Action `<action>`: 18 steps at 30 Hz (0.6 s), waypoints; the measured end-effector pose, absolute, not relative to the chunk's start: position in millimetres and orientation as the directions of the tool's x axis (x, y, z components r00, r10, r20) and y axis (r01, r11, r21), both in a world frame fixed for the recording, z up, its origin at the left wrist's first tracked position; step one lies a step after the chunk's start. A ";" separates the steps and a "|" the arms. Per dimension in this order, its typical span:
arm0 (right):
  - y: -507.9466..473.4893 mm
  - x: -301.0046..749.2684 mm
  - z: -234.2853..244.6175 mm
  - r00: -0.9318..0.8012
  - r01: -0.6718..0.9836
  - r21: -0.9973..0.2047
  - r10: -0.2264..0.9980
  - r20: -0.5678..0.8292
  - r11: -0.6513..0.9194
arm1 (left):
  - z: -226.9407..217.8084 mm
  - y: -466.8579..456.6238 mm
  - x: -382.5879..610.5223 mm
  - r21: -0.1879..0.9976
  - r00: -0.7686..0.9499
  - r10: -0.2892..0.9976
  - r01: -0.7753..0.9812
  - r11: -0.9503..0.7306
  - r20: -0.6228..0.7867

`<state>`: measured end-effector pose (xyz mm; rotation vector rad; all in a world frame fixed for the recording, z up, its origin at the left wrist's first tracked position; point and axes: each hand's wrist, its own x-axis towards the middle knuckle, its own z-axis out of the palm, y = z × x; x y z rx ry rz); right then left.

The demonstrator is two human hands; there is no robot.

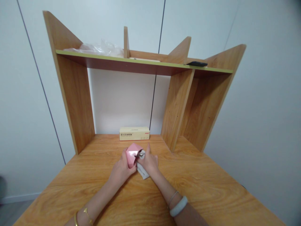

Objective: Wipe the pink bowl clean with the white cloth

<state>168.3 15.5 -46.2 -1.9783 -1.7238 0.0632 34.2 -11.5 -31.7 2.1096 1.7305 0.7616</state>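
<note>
My left hand (121, 168) is wrapped round a glossy pink faceted container (133, 153), tilted so that its opening points to the right. My right hand (148, 160) is closed on a light grey cloth (142, 171) at that opening. Part of the cloth sits against the mouth, and a folded end hangs below my fingers. A small dark shape shows at the container's rim, too small to name. My fingers hide much of the inside and of the cloth.
A cream printed box (134, 134) stands at the back of the wooden desk (188, 188). Above it runs a shelf (141, 65) bearing a clear plastic bag (101, 49) and a flat black item (197, 63). An upright divider (177, 110) stands at the right.
</note>
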 end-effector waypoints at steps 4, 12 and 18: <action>17.0 169.7 -41.9 0.211 0.868 -0.492 0.946 0.245 -0.066 | -31.2 -12.1 35.0 0.489 0.148 0.960 0.836 -0.251 0.239; 3.5 169.8 -28.4 0.056 0.946 -0.305 0.870 0.490 0.111 | -24.4 -14.7 35.2 0.408 0.131 0.955 0.883 -0.234 0.265; 11.7 177.0 -32.8 0.078 0.941 -0.324 0.875 0.477 0.093 | -22.6 -20.3 34.6 0.379 0.211 0.921 0.864 -0.332 0.327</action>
